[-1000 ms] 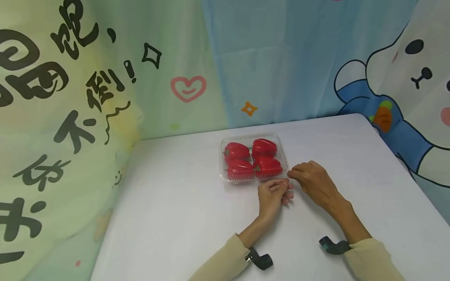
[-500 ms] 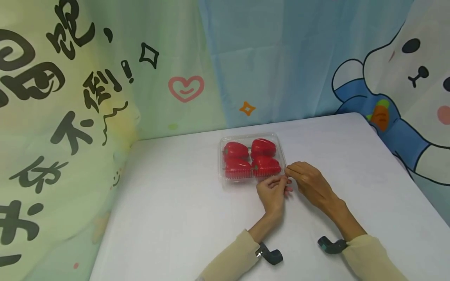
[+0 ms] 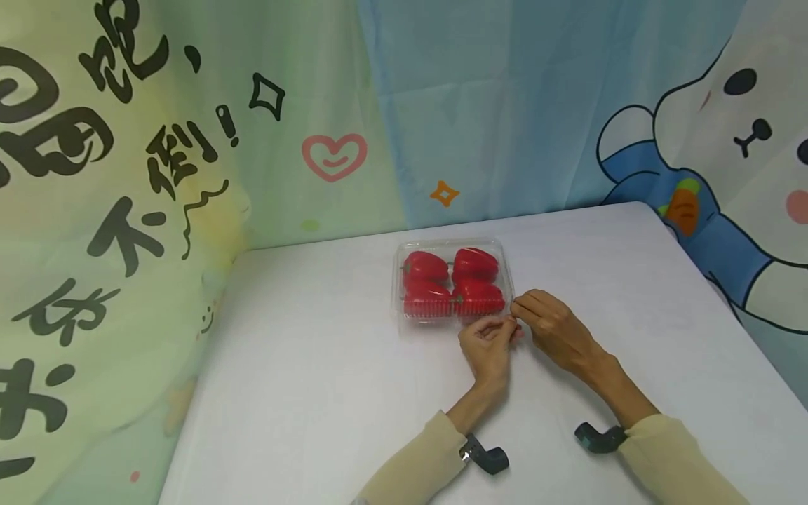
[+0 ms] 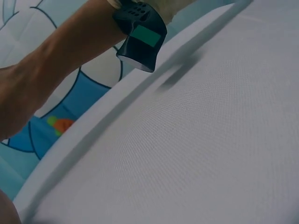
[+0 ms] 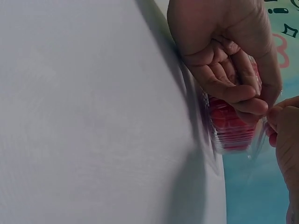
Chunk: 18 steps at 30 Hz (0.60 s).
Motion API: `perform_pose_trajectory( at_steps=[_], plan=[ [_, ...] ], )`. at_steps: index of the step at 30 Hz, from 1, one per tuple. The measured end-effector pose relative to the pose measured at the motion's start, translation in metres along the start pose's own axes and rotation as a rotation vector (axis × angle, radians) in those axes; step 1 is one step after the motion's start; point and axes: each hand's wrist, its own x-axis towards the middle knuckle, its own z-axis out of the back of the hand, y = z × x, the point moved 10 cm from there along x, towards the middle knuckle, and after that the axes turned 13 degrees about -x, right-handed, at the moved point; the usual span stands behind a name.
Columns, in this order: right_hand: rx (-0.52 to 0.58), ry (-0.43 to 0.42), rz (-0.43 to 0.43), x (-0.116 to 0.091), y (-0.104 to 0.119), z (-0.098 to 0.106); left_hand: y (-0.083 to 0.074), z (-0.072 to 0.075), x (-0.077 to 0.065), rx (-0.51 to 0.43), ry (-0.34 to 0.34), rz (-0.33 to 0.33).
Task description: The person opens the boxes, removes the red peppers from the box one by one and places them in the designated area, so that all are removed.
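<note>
A clear plastic clamshell box (image 3: 400, 308) with several red bell peppers (image 3: 475, 264) inside lies on the white table. At its near right corner, my left hand (image 3: 489, 348) and right hand (image 3: 555, 326) meet, fingertips almost touching. Each pinches the rim there between thumb and forefinger; the exact bit of plastic is covered by the fingers. In the right wrist view, the right hand (image 5: 224, 56) has its other fingers curled beside the box (image 5: 233, 147), and the left hand (image 5: 288, 140) comes in from the right edge. The left wrist view does not show the box.
The white table (image 3: 303, 393) stretches around the box on all sides. Behind it hangs a printed curtain (image 3: 467, 126) with lettering and a cartoon bear. A dark wrist camera (image 3: 486, 456) sticks out from the left sleeve, and another wrist camera (image 3: 598, 438) from the right.
My left hand has edged up toward the box corner, its forearm shifting right. The right hand keeps nearly the same place. The head view has shifted a little.
</note>
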Motion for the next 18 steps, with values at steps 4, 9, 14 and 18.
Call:
perform_pose_trajectory(
  at_steps=[4, 9, 14, 18],
  plan=[
    [-0.002, -0.026, -0.005, 0.013, 0.0, 0.009, 0.0, -0.002, -0.001, 0.046, -0.019, -0.052],
    [0.02, -0.058, -0.092, 0.04, -0.014, 0.026, 0.002, -0.004, -0.002, 0.038, -0.03, -0.046],
    [0.103, -0.09, -0.269, 0.052, -0.043, 0.034, 0.001, 0.001, -0.003, 0.044, -0.067, 0.0],
    [0.231, -0.142, -0.455, 0.06, -0.073, 0.033, 0.005, 0.004, -0.004, 0.063, -0.037, 0.11]
  ],
)
